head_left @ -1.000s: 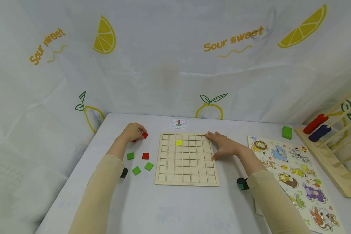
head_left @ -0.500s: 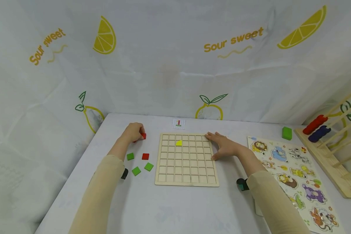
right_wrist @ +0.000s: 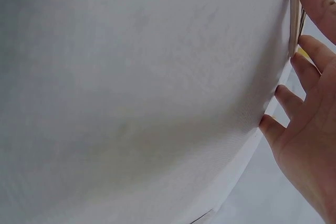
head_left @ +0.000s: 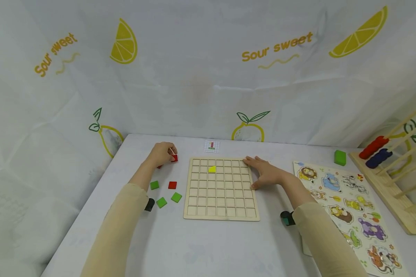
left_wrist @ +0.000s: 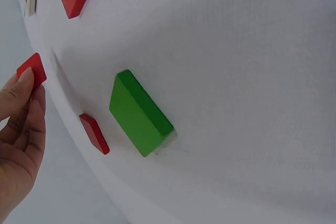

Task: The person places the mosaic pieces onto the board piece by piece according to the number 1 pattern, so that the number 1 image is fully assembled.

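Note:
My left hand (head_left: 160,154) pinches a red square tile (head_left: 175,158) between thumb and fingers, left of the wooden grid board (head_left: 221,211). In the left wrist view that tile is held above the cloth. A second red tile (left_wrist: 94,133) lies below the hand, mostly hidden in the head view. Nearer lie another red tile (head_left: 172,185) and three green tiles (head_left: 161,202). One yellow piece (head_left: 212,169) sits in a cell near the board's top. My right hand (head_left: 267,172), fingers spread, rests at the board's right edge, thumb and fingertips touching it.
Behind the board lies a small printed grid card (head_left: 212,146). To the right are an animal puzzle board (head_left: 332,200), partly under the right forearm, a green block (head_left: 340,157) and a wooden peg rack (head_left: 388,184) with red and blue beads. A patterned white curtain hangs behind.
The left hand has taken hold of the red tile, lifted it slightly and shifted a little to the right. The right hand and the board have stayed in place.

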Demonstrator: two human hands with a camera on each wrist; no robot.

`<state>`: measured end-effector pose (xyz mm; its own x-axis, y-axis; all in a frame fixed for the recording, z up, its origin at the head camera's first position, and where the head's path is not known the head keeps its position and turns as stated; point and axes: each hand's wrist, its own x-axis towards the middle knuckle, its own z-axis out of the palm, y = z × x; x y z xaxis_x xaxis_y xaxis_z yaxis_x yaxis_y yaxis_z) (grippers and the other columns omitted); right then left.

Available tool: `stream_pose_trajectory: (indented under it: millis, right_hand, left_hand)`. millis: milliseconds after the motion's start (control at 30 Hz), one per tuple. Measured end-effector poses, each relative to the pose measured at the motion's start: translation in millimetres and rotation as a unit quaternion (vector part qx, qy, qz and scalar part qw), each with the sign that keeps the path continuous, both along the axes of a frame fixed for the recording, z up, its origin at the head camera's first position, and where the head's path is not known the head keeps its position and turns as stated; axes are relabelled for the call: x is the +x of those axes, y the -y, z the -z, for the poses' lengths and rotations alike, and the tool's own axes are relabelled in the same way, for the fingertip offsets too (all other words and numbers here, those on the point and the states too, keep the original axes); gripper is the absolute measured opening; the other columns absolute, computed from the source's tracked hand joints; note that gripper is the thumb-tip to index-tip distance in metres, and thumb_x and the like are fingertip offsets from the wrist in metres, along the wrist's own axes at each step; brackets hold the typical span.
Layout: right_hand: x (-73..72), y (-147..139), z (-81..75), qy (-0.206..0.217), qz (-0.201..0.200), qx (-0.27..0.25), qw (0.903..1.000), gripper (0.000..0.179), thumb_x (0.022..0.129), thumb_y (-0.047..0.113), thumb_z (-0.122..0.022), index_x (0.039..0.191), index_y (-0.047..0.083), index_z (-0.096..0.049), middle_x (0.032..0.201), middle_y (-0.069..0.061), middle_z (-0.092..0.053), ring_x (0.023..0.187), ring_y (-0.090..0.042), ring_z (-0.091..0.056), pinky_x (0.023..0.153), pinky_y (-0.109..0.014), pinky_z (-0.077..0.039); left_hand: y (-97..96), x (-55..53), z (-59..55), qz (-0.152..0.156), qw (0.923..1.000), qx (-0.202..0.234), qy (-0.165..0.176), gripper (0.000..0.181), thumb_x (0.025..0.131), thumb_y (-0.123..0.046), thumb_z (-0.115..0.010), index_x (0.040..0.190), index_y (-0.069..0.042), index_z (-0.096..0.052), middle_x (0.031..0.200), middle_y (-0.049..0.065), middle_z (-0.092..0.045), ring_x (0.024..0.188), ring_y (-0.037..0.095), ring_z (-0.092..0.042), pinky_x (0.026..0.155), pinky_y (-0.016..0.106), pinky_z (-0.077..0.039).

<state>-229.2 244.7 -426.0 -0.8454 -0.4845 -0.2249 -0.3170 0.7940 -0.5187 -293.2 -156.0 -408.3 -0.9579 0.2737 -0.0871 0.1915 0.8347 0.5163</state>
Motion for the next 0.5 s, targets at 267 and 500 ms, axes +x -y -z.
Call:
stream_pose_trajectory:
  millis: [267,500]
  right_hand:
    - [0.7,0.5,0.1,0.003,-0.001,-0.006,1.0000,0.103,0.071,0.029,-0.082,0.154,0.003,-0.029,0.164,-0.022,-0.019,0.151,-0.052,-0.005,0.116,-0.073,-0.009]
    - [0.5,0.4,-0.4,0.005,0.001,-0.007,1.0000,0.101,0.072,0.026,-0.082,0.155,0.004,-0.028,0.164,-0.022,-0.018,0.151,-0.051,-0.005,0.116,-0.073,-0.009]
  left_hand:
    - [-17.7,4.0,-4.7,0.007,0.9994,0.032,0.006,0.015,0.089,0.001,-0.065,0.102,-0.002,-0.071,0.104,0.014,-0.072,0.099,0.026,-0.062,0.090,0.037,-0.052]
    - [-33.2,6.0,-3.1,0.015,0.9994,0.032,-0.004,0.010,0.088,0.000,-0.068,0.097,-0.002,-0.070,0.097,0.013,-0.071,0.092,0.023,-0.062,0.082,0.031,-0.051]
